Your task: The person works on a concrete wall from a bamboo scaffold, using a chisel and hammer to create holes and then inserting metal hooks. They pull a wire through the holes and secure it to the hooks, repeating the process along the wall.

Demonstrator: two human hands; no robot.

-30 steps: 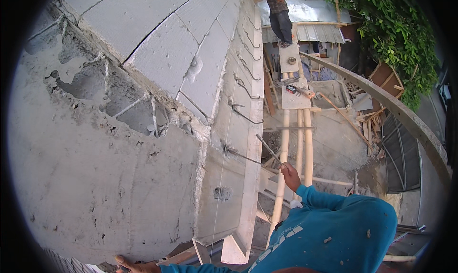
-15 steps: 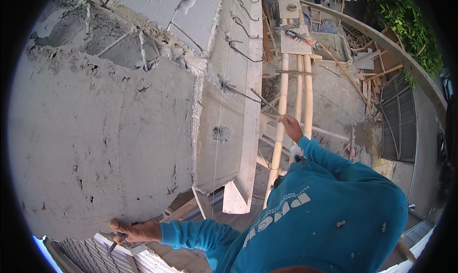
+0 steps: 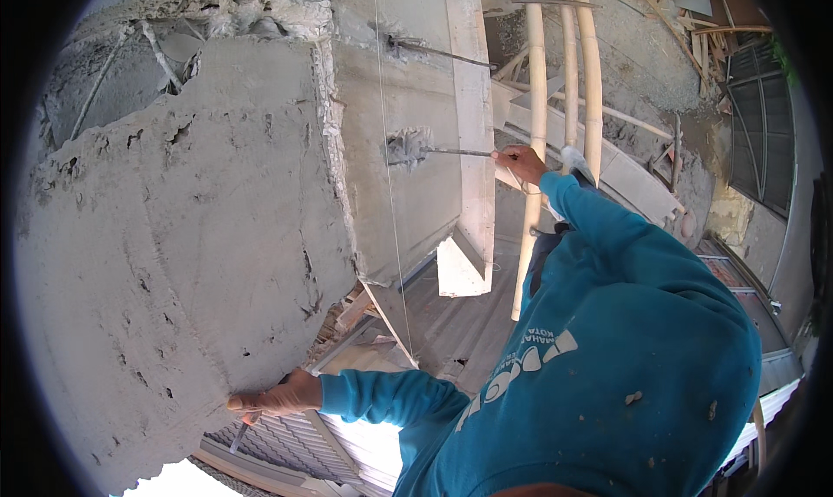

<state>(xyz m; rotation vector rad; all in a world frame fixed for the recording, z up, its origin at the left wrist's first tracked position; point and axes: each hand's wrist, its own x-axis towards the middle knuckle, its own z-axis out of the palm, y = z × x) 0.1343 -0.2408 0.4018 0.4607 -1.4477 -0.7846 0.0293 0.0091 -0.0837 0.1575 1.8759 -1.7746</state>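
My right hand is closed round the near end of a thin steel rod. The rod lies nearly level, its far end at a rough chipped patch in the concrete beam's side. At the lower left, my left hand lies against the bottom edge of a grey concrete wall, thumb stretched along it. Its fingers are wrapped round a small tool with a metal shank pointing down; the hand hides most of its handle, and its kind cannot be made out.
A taut string runs down the beam's face. Another steel bar juts from the beam farther up. A pale board edges the beam. Bamboo poles stand beyond my right hand. Corrugated roofing lies below my left hand.
The view has shifted down and left. My right hand has brought the rod from out over the bamboo poles to the chipped patch. My left hand stays at the wall's edge with its tool.
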